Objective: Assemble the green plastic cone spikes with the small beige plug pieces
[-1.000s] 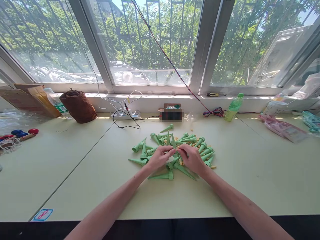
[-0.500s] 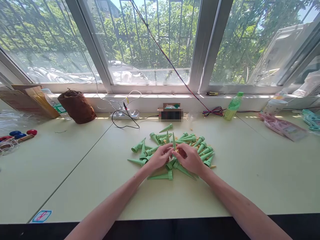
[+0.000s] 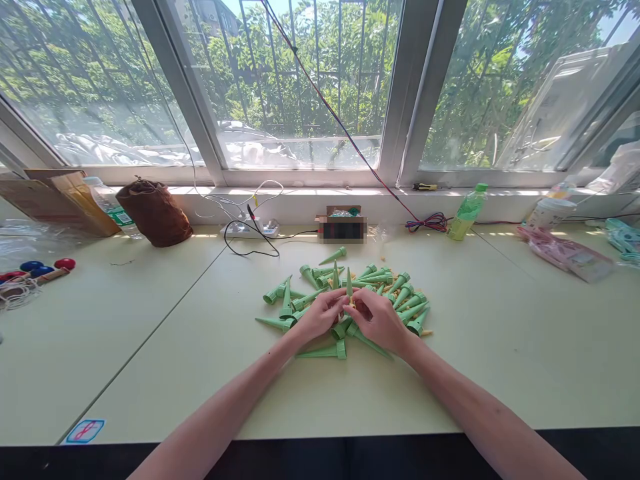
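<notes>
The left hand (image 3: pixel 320 313) seems to grip an upright green spike (image 3: pixel 349 283) over the bench (image 3: pixel 325 403); the yellow piece (image 3: pixel 351 302) pinched by the right hand (image 3: pixel 383 317) now shows plainer at its base, suggesting fitting.

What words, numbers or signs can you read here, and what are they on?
No word or number reads clearly.
Table sticker: red looped mark in a blue border, unclear which sign.
Clear bottle's green label: too small.
White cup, pink packet: too blurred.
Box front: pixelated.
</notes>
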`<state>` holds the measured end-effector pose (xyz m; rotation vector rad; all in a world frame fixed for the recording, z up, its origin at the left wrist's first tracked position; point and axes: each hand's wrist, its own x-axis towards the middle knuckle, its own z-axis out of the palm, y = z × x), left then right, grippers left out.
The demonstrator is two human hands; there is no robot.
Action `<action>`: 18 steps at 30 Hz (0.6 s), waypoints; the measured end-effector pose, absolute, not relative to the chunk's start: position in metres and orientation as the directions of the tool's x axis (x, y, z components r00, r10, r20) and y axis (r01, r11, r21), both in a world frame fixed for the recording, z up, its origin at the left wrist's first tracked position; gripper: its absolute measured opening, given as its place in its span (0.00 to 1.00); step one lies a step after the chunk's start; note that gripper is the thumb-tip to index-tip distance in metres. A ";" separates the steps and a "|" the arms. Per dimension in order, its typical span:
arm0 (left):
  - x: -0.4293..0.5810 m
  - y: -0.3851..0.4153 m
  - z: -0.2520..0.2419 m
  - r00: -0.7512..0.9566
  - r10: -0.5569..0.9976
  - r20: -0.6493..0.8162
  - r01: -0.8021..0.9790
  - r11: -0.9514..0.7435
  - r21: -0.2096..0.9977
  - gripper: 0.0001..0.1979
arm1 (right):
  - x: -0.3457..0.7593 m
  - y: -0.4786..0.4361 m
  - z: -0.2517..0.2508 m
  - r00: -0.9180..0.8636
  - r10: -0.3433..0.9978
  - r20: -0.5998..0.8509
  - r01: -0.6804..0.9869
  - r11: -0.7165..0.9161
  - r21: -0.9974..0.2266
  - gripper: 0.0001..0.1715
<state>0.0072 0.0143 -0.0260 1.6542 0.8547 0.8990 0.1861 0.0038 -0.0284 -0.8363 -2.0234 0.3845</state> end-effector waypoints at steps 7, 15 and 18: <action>0.006 0.015 -0.029 0.466 0.870 0.161 0.080 -0.223 0.972 0.20 | 0.187 0.004 -0.030 -0.390 0.655 0.648 0.408 0.753 -0.516 0.06; 0.010 0.014 -0.028 0.382 0.906 0.179 0.077 -0.225 0.971 0.17 | 0.185 0.006 -0.030 -0.309 0.721 0.620 0.458 0.684 -0.567 0.10; 0.012 0.013 -0.029 0.286 0.922 0.260 0.131 -0.306 0.943 0.16 | 0.185 0.008 -0.030 -0.262 0.762 0.593 0.474 0.637 -0.608 0.13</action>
